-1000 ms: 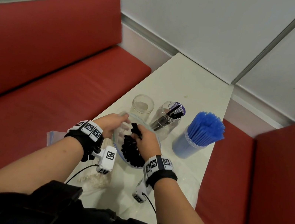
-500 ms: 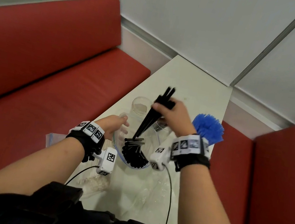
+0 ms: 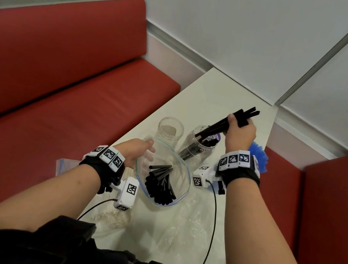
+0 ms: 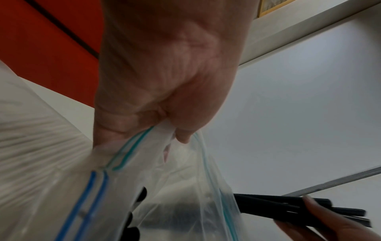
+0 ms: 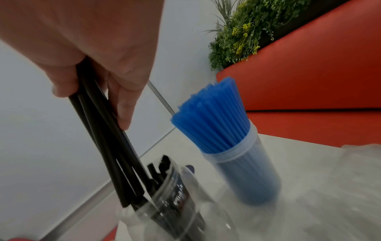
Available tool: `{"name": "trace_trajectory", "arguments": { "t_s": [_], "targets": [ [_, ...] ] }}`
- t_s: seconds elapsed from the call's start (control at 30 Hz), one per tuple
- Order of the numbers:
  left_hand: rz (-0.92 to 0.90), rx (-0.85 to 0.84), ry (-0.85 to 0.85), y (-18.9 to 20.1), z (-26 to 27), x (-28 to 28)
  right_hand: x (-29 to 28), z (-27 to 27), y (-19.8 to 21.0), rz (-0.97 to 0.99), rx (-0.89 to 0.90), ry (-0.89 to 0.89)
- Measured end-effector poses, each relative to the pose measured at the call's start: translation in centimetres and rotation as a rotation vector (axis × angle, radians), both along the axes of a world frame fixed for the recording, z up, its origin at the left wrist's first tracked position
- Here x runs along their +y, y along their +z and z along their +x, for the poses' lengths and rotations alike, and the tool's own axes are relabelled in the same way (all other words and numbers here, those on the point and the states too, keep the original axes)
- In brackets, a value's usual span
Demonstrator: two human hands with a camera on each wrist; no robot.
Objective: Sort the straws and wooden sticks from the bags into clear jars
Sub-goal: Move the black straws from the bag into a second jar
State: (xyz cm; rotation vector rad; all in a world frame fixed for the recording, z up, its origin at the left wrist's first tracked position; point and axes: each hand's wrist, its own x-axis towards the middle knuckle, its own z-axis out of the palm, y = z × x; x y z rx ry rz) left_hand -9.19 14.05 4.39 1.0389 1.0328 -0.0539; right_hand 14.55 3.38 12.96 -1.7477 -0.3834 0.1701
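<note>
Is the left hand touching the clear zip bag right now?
Touching. The left wrist view shows the left hand pinching the clear zip bag at its blue zip rim.

Matt black straws [image 3: 220, 124], glossy clear plastic bag [image 3: 181, 170], smooth table [image 3: 209, 96]

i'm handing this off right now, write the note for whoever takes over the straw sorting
Right hand: grip on a bunch of black straws, lower ends entering the middle jar, which already holds black straws.
Left hand: pinches the rim of the zip bag, holding its mouth open on the table.
Done: blue straws stand in their own jar, to the right.
Left: let go of this bunch, then move the black straws still in the bag. The left jar has no straws or sticks yet. Pale sticks lie in a bag near the person.
</note>
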Motion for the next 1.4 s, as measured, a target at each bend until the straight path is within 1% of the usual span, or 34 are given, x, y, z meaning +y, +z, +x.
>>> {"name": "trace_trajectory", "arguments": {
  "t_s": [0.07, 0.13, 0.27, 0.37, 0.47, 0.5, 0.53, 0.6, 0.63, 0.67, 0.7, 0.73, 0.77, 0.8, 0.83, 0.87, 0.9, 0.93, 1.03, 1.1, 1.17, 1.2, 1.27, 1.33, 1.4],
  "targets": [
    [0.0, 0.001, -0.009, 0.0, 0.0, 0.0, 0.3, -0.4, -1.4, -0.052, -0.022, -0.008],
    [0.0, 0.0, -0.015, 0.0, 0.0, 0.0, 0.5, -0.8, -2.4, -0.078, -0.011, 0.03],
    [-0.001, 0.0, -0.015, 0.0, -0.1, 0.1, 0.6, -1.2, -2.9, -0.123, 0.042, 0.104],
    [-0.003, -0.002, -0.01, -0.2, -0.4, 0.3, 0.6, -1.2, -2.9, -0.166, -0.013, 0.086],
    [-0.02, -0.015, -0.01, -0.4, -0.5, 0.1, 0.4, -1.4, -3.2, -0.364, -0.057, 0.277],
    [-0.023, -0.018, -0.009, -0.4, -0.6, 0.0, 0.2, -1.7, -3.2, -0.409, -0.081, 0.304],
    [-0.022, -0.02, -0.005, -0.4, -0.6, -0.1, 0.1, -2.1, -3.0, -0.406, -0.117, 0.277],
    [-0.011, -0.019, 0.004, -0.4, -0.6, -0.3, -0.3, -3.5, -2.2, -0.286, -0.185, 0.173],
    [-0.004, -0.021, 0.008, -0.4, -0.6, -0.4, -0.5, -4.3, -1.9, -0.218, -0.169, 0.221],
    [0.004, -0.023, 0.013, -0.4, -0.7, -0.6, -0.7, -5.2, -1.8, -0.19, -0.111, 0.373],
    [0.021, -0.021, 0.014, -0.4, -0.7, -0.8, -0.9, -6.4, -1.8, -0.212, -0.016, 0.597],
    [0.052, -0.014, 0.01, -0.4, -0.7, -1.0, -1.0, -7.5, -2.2, -0.298, 0.077, 0.829],
    [0.093, -0.001, 0.0, -0.4, -0.6, -1.1, -1.1, -8.5, -2.9, -0.455, 0.125, 1.023],
    [0.133, 0.01, -0.014, -0.4, -0.6, -1.3, -1.2, -9.4, -3.9, -0.655, 0.09, 1.147],
    [0.165, 0.016, -0.028, -0.4, -0.6, -1.3, -1.3, -10.2, -5.0, -0.833, -0.028, 1.191],
    [0.187, 0.015, -0.038, -0.4, -0.6, -1.3, -1.4, -11.0, -6.3, -0.967, -0.178, 1.188],
    [0.208, 0.008, -0.04, -0.4, -0.7, -1.2, -1.7, -11.8, -7.6, -1.04, -0.287, 1.177],
    [0.234, -0.002, -0.033, -0.7, -0.8, -1.1, -2.0, -12.4, -8.6, -1.061, -0.339, 1.17],
    [0.276, -0.038, 0.039, -1.4, -1.2, -0.8, -2.6, -13.3, -10.7, -1.014, -0.438, 1.128],
    [0.209, -0.081, 0.112, -1.5, -1.4, -1.0, -2.6, -13.4, -11.5, -0.994, -0.596, 1.121],
    [0.143, -0.116, 0.149, -1.2, -1.4, -1.1, -2.6, -13.7, -11.8, -0.957, -0.735, 1.144],
    [0.129, -0.118, 0.146, -1.0, -1.4, -1.0, -2.6, -13.9, -11.9, -0.928, -0.743, 1.149],
    [0.133, -0.095, 0.104, -0.7, -1.4, -0.9, -2.8, -14.1, -12.0, -0.872, -0.683, 1.143],
    [0.18, -0.018, 0.038, -0.5, -1.7, -0.8, -2.8, -14.0, -11.7, -0.828, -0.616, 1.076],
    [0.154, 0.039, 0.002, -0.3, -2.1, -0.7, -2.6, -13.7, -11.3, -0.78, -0.554, 0.986]
  ]
}}
